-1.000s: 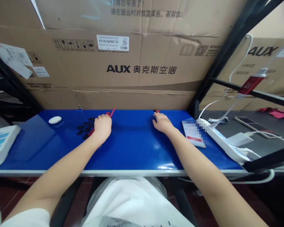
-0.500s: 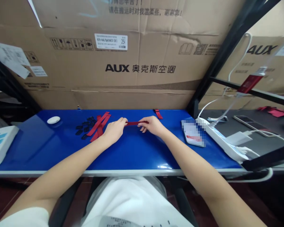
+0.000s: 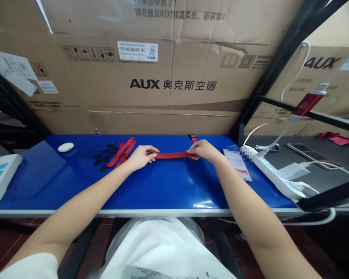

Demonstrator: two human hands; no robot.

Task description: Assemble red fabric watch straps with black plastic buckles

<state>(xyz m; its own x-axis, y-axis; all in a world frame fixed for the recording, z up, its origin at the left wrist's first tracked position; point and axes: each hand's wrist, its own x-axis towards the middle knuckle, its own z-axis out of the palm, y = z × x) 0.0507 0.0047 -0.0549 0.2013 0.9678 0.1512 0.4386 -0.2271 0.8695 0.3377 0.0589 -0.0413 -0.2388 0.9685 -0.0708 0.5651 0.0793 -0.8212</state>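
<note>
Between my hands a red webbing strap is stretched level above the blue tabletop. My left hand pinches its left end, and my right hand pinches the right end. Left of my left hand lie several loose red straps, crossing one another, partly hidden by that hand. Next to them is a scatter of small black plastic buckles. Just behind my right hand sits a short red strap with a black buckle, its lower part covered by the hand.
A phone and a white power strip with cables lie to the right. A round white object and a white device are at the left. A large cardboard box walls off the back; a black frame post rises at right.
My right hand has moved right and my left hand slightly right, so a longer stretch of the red strap shows between them. The strap's flat face has turned into view.
</note>
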